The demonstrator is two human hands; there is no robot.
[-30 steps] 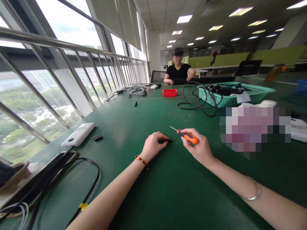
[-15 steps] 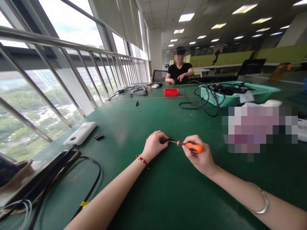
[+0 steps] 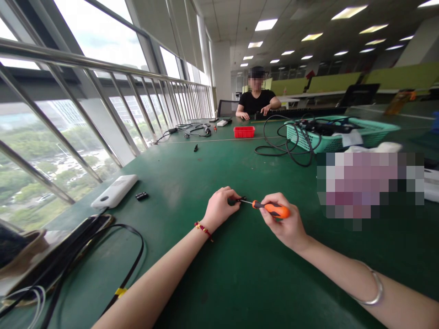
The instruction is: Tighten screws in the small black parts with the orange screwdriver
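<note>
My left hand (image 3: 222,209), with a red beaded bracelet at the wrist, is closed around a small black part (image 3: 243,198) just above the green table (image 3: 222,274). Most of that part is hidden by the fingers, so its kind cannot be made out. In my right hand (image 3: 286,224) is an orange and black screwdriver (image 3: 276,209), gripped by its handle. Its thin metal shaft points left, and the tip meets the small black part at my left fingertips.
On the left are a white power bank (image 3: 115,191), a small black piece (image 3: 141,196) and a black cable (image 3: 142,246). Farther off stand a red box (image 3: 244,132) and a green basket (image 3: 320,142) with cables. A person (image 3: 257,101) sits at the far end.
The screwdriver and my right hand have shifted very slightly left. My left hand keeps its hold on the small black part. The person opposite has moved a hand.
</note>
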